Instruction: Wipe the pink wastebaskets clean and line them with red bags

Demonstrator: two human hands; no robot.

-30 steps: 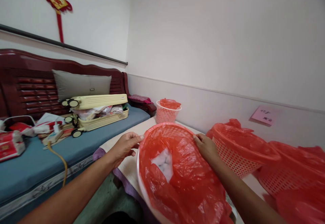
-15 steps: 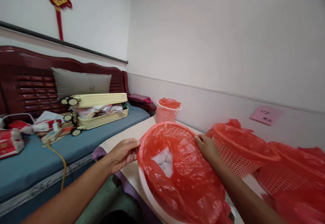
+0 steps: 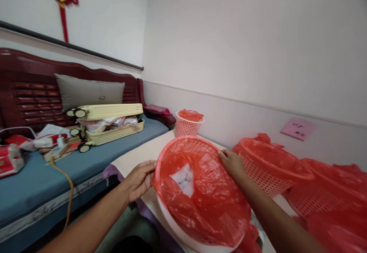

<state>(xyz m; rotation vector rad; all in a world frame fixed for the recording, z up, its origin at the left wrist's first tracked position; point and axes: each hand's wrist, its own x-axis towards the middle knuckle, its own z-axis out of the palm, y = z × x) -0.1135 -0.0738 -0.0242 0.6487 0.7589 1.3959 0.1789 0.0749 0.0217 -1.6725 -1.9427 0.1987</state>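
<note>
Head camera: at the near side of the cream cloth-covered table is a round pink plastic basket, lined with a crinkled translucent red plastic bag; the left hand pinches the bag's edge, the right hand clasps the basket's edge.

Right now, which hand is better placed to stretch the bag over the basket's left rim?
Probably the left hand: it pinches the bag on that side of the basket, while the right hand grips the other side.
</note>
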